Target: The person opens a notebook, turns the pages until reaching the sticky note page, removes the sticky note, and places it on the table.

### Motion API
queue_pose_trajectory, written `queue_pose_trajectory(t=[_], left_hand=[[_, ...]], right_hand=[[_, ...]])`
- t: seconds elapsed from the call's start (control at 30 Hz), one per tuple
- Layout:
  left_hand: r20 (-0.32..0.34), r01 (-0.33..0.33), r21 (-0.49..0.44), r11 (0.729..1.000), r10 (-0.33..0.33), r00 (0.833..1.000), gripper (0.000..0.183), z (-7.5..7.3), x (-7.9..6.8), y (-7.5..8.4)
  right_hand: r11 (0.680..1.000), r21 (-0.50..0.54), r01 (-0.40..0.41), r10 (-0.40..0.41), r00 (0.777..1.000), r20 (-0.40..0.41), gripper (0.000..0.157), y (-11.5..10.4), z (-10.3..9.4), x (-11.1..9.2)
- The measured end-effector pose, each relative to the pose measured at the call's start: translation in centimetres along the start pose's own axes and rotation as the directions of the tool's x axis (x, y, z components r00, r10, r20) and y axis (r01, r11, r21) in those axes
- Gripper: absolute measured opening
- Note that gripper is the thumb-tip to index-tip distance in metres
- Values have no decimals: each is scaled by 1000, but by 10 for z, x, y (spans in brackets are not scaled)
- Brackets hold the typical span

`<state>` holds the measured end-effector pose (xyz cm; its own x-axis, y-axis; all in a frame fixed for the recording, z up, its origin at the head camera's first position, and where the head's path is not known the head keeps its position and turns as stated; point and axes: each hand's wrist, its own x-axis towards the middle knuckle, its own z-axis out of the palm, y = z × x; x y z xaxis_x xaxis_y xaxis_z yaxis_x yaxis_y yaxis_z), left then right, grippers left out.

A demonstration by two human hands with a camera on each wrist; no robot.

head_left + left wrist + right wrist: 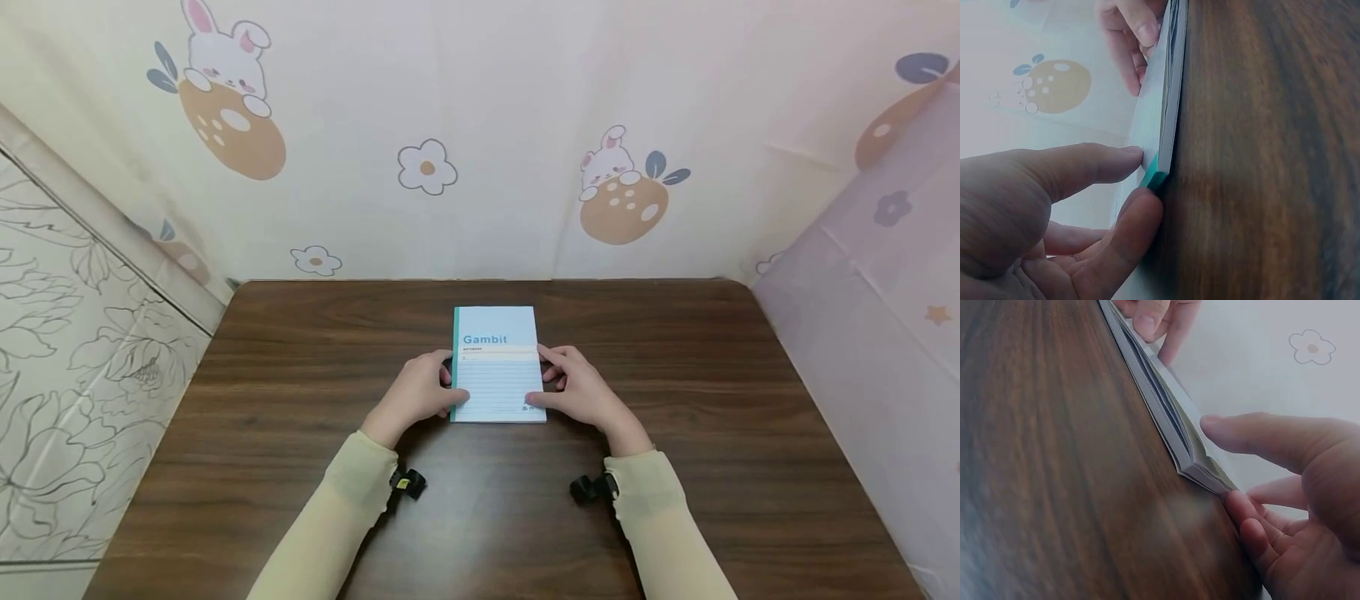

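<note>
A notebook (498,367) with a pale cover, the word "Gambit" and a green spine lies closed on the brown table. My left hand (418,387) grips its spine side, thumb on the cover and fingers along the edge. On the opposite side my right hand (581,387) holds it the same way, thumb over the lower right corner. In the left wrist view the green spine (1157,180) sits between thumb and fingers. The right wrist view shows the page edges (1160,403) slightly parted in layers, with fingertips against the notebook's side.
The wooden table (300,358) reaches back to a curtain (510,167) printed with rabbits and flowers. Panels of patterned cloth stand at the left and right. A small black camera is strapped to each wrist, below the sleeves' cuffs.
</note>
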<state>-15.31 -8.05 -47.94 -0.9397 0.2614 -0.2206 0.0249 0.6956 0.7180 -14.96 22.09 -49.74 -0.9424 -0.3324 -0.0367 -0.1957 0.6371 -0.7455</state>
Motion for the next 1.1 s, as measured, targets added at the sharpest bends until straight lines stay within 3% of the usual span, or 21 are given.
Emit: queue_pose_trajectory(t=[0.4, 0.5, 0.77, 1.1], left_hand=[[1, -13, 14, 1000, 13, 1000, 75, 1, 0, -3], [5, -20, 19, 1000, 20, 1000, 72, 1, 1, -3], [12, -36, 25, 999, 36, 999, 70, -1, 1, -1], [19, -20, 15, 1000, 20, 1000, 73, -1, 1, 0]], right_hand=[[997, 76, 14, -12, 1000, -20, 80, 6, -14, -3], [997, 66, 39, -38, 999, -5, 87, 9, -18, -4], [999, 27, 45, -48, 989, 139, 109, 16, -19, -7], [999, 8, 48, -49, 985, 165, 111, 20, -16, -5]])
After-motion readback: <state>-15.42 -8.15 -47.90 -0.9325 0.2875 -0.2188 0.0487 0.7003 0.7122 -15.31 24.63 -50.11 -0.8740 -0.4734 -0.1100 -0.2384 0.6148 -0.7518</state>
